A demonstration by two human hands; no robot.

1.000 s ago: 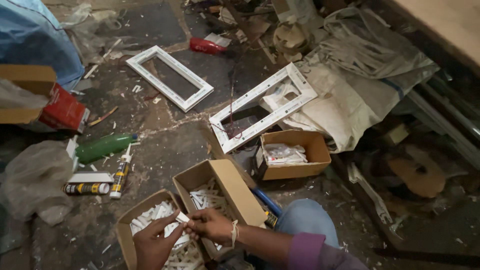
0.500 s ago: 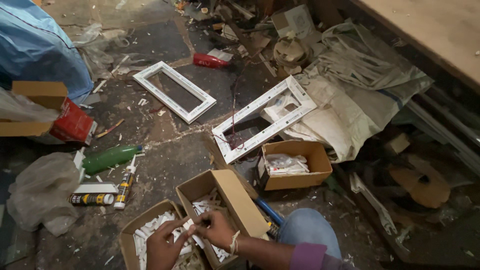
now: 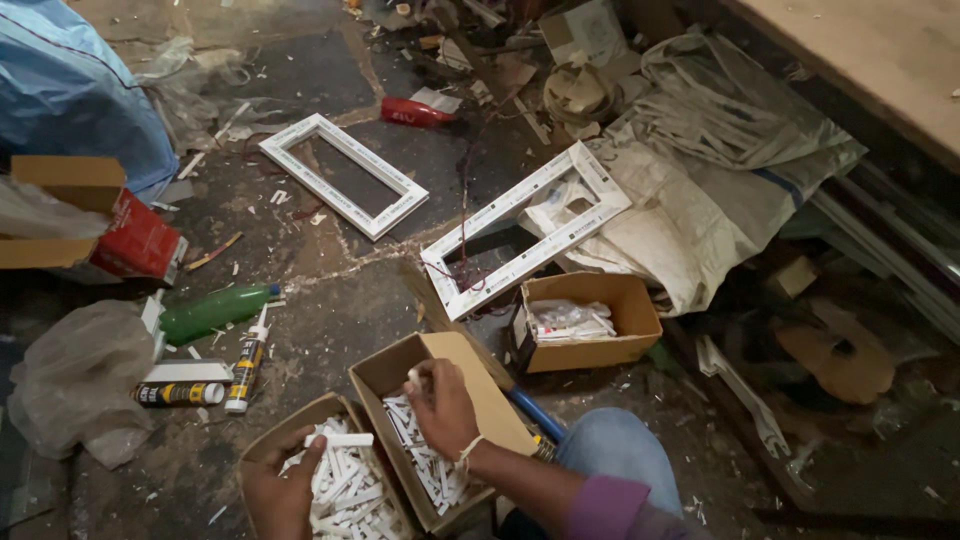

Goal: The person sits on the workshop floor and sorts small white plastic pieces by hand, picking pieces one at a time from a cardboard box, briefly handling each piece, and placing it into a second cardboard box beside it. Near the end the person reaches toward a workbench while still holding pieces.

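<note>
Two open cardboard boxes full of short white plastic strips sit at the bottom of the head view. My left hand (image 3: 278,490) rests in the nearer box (image 3: 262,452) and pinches a white strip (image 3: 340,439) at its top edge. My right hand (image 3: 443,405) reaches into the second box (image 3: 385,372), fingers curled around a small white piece near the box's far wall. My knee in blue jeans (image 3: 620,455) is just right of that box.
Two white rectangular frames (image 3: 340,175) (image 3: 525,228) lie on the dirty floor ahead. A third box (image 3: 625,300) with a plastic bag stands right. Sealant tubes (image 3: 245,362), a green bottle (image 3: 210,312), a red carton (image 3: 135,240), sacks (image 3: 720,150) and scrap lie around.
The camera has tilted slightly down. My right hand has moved from the nearer box over into the second box; my left hand stays in the nearer box with a strip.
</note>
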